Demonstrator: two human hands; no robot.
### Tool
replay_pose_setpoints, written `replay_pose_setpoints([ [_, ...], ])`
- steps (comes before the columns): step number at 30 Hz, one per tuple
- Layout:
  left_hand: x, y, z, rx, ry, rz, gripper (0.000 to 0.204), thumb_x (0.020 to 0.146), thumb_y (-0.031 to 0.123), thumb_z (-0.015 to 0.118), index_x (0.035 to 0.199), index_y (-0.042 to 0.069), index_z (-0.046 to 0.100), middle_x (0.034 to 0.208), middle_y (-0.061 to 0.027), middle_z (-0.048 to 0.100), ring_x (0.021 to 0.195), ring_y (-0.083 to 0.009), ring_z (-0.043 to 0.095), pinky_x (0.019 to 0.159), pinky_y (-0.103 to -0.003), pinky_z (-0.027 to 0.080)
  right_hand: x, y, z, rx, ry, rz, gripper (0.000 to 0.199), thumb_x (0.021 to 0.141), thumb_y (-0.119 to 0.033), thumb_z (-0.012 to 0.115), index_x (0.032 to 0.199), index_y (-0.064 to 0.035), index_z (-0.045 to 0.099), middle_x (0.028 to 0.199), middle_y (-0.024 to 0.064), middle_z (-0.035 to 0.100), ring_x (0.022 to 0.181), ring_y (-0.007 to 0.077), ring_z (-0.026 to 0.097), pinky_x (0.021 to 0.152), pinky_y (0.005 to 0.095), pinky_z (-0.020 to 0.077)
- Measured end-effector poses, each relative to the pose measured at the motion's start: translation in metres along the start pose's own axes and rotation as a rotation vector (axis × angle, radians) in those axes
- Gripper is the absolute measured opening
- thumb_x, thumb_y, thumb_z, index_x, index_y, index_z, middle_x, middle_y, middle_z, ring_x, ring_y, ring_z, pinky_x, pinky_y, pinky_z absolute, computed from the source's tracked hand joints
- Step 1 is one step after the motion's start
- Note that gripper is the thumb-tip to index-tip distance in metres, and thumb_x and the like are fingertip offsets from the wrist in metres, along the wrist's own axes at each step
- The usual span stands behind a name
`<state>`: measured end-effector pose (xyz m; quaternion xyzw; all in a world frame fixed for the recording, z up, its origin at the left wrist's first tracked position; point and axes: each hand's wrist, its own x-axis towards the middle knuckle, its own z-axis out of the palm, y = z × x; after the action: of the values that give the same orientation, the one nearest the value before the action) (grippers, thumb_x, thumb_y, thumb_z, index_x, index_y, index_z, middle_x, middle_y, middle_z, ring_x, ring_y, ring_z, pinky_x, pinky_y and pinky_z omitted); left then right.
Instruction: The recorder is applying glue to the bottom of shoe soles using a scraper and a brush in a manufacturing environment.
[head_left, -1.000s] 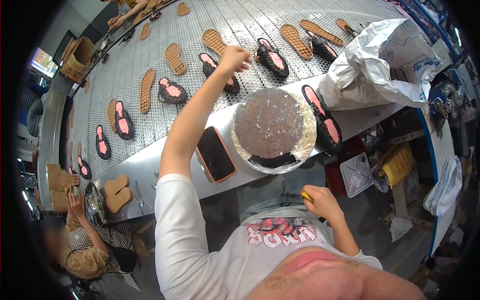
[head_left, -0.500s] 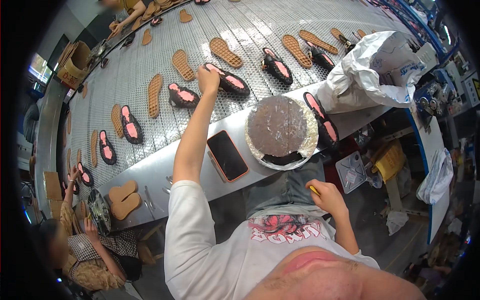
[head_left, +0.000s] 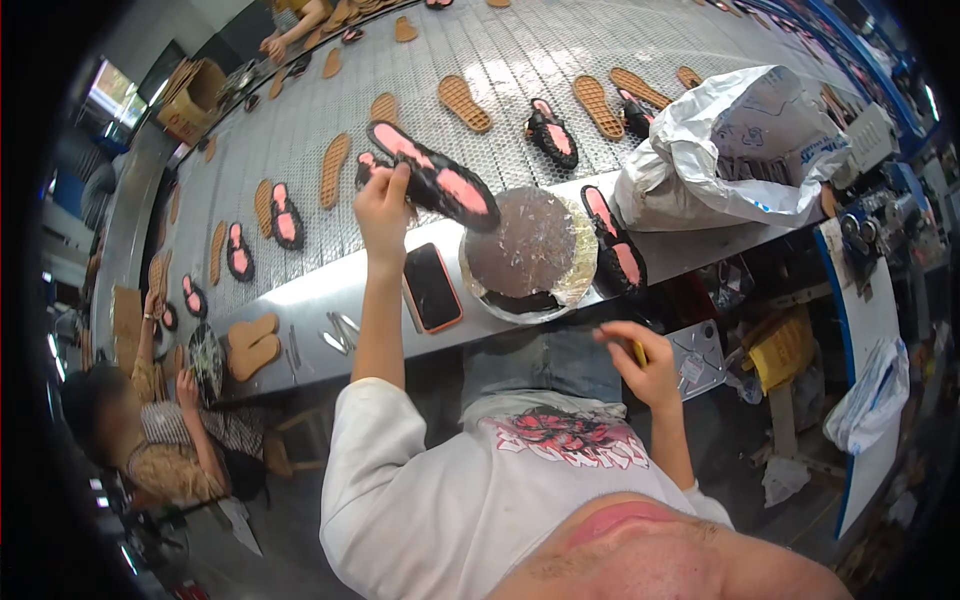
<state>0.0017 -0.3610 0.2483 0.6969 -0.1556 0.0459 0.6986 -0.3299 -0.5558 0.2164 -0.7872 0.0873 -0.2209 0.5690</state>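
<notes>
My left hand (head_left: 383,208) grips one end of a black shoe upper with pink patches on its underside (head_left: 455,190), lifted above the mesh belt. Its far end hangs over the edge of a round drum with a brown, stained top (head_left: 520,245). Low on the right, in front of my body, my right hand (head_left: 645,362) is closed around a slim yellow handle (head_left: 639,352); what tool it belongs to is hidden. Another black and pink upper (head_left: 615,245) lies just right of the drum. Partly behind my left hand sits one more upper (head_left: 368,165).
Tan soles (head_left: 464,103) and uppers lie in rows on the mesh belt (head_left: 300,120). A phone (head_left: 433,288), metal tools (head_left: 341,332) and tan insoles (head_left: 253,346) rest on the bench. An open white sack (head_left: 690,170) stands right. Two co-workers sit or stand at left and far left.
My left hand has lifted the upper off the belt and brought it nearer, toward the drum. My right hand has turned slightly, still holding the yellow handle. The whole view has shifted a little.
</notes>
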Motion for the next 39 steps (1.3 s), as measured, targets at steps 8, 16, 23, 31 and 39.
replay_pose_setpoints([
  [8,-0.168,0.086,0.033,0.076,0.058,-0.046,0.018,0.091,0.013,0.071,0.087,-0.003,0.065,0.061,0.0033,0.057,0.049,-0.0024,0.048,0.044,-0.019,0.036,0.069,-0.028,0.014,-0.022,-0.368,-0.095,0.092,0.068,-0.019,0.087,0.143,0.0005,0.038,0.130,0.0159,0.059,0.081,0.0113,0.058,0.072,0.0251,0.0469],
  [16,-0.173,0.082,0.051,-0.126,0.022,0.158,0.020,0.093,0.008,0.065,0.110,-0.002,0.063,0.103,-0.0081,0.065,0.083,-0.0082,0.059,0.073,-0.020,0.047,0.074,-0.021,0.005,0.413,-0.339,0.223,0.079,0.075,-0.018,0.082,0.138,0.0051,0.041,0.115,0.0108,0.063,0.091,0.0124,0.060,0.080,0.0252,0.0483],
  [23,-0.177,0.050,0.047,-0.252,-0.492,0.118,0.075,0.094,0.043,0.062,0.144,-0.007,0.037,0.143,-0.0176,0.045,0.135,-0.0237,0.041,0.111,-0.036,0.030,0.061,-0.019,0.042,0.635,-0.186,0.147,0.069,0.077,-0.013,0.080,0.136,-0.0001,0.046,0.104,-0.0012,0.060,0.072,-0.0001,0.047,0.061,0.0162,0.0377],
  [31,-0.164,0.026,0.016,-0.424,-0.495,-0.101,0.097,0.086,0.060,0.063,0.149,-0.003,0.024,0.142,-0.0154,0.044,0.122,-0.0211,0.048,0.101,-0.034,0.040,0.050,-0.029,0.097,0.418,-0.361,0.211,0.070,0.076,-0.013,0.081,0.135,0.0012,0.046,0.116,0.0054,0.060,0.096,0.0087,0.054,0.081,0.0230,0.0437],
  [39,-0.149,0.008,-0.025,-0.831,-0.254,-0.298,0.070,0.097,0.055,0.047,0.139,-0.001,0.041,0.126,-0.0223,0.058,0.098,-0.0272,0.065,0.080,-0.034,0.056,0.065,-0.015,0.080,0.925,-0.295,0.564,0.051,0.099,-0.039,0.043,0.132,-0.0008,0.053,0.112,0.0140,0.067,0.071,0.0167,0.063,0.053,0.0270,0.0465],
])
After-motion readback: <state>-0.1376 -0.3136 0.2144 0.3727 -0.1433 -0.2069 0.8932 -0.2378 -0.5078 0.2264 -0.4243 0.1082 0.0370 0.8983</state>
